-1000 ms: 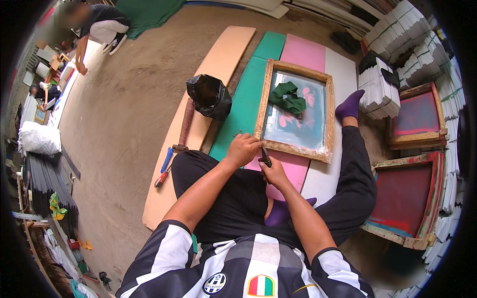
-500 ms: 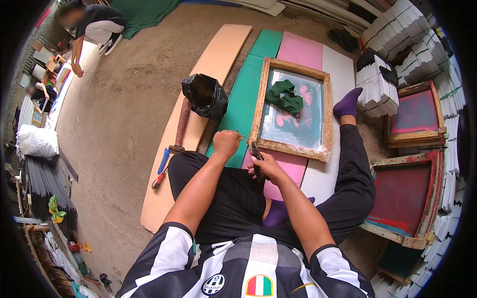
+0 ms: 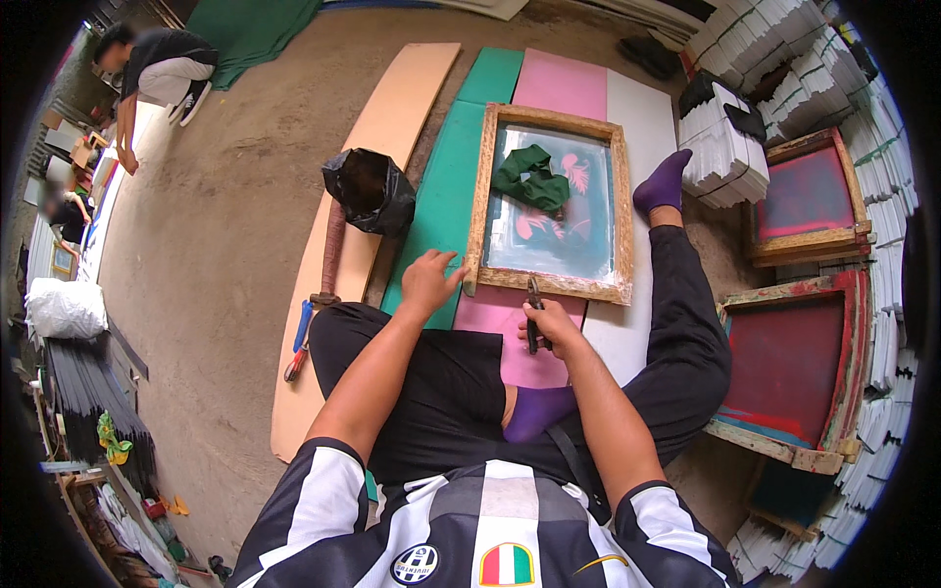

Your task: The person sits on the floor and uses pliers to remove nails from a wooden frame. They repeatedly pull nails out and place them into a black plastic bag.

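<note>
Gripping pliers (image 3: 532, 335), R hand (image 3: 557, 327) over pink board (image 3: 480, 313), L hand (image 3: 425, 283) part-open, empty, nr wood frame (image 3: 559, 284), brown flr (image 3: 216, 225) alongside.

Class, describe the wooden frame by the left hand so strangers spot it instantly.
Find the coloured boards. Across them, by the left hand, lies the wooden frame. Unlike the red-screened frames at right, it bears a crumpled green cloth.

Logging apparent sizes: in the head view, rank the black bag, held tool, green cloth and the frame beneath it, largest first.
Wooden frame
Black bag
Green cloth
Held tool, partly covered by the right hand
</note>
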Tool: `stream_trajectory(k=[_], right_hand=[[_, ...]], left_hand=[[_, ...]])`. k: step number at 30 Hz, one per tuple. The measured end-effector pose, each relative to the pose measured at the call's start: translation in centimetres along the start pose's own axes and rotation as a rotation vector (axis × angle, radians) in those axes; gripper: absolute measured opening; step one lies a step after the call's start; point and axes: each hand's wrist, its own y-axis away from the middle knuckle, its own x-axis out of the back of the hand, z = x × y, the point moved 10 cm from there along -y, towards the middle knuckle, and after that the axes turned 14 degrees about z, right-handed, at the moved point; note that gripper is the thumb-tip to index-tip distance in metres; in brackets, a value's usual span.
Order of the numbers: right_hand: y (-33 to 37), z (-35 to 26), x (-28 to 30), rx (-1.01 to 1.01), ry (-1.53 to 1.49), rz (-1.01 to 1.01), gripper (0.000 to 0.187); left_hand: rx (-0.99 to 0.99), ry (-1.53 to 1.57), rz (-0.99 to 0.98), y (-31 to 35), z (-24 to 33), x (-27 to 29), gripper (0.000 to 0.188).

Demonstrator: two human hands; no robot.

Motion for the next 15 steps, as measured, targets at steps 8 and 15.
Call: stream_trajectory(k=[8, 15], right_hand=[[-0.3, -1.1, 1.8, -0.065, 0.206, 0.021, 0.027], [-1.2, -2.8, 2.7, -0.094, 0.368, 0.008, 0.033]], left_hand=[[-0.08, 0.003, -0.137, 1.4, 2.3, -1.5, 0.056], [-0.052, 0.015, -0.145, 1.6, 2.0, -1.8, 0.056]])
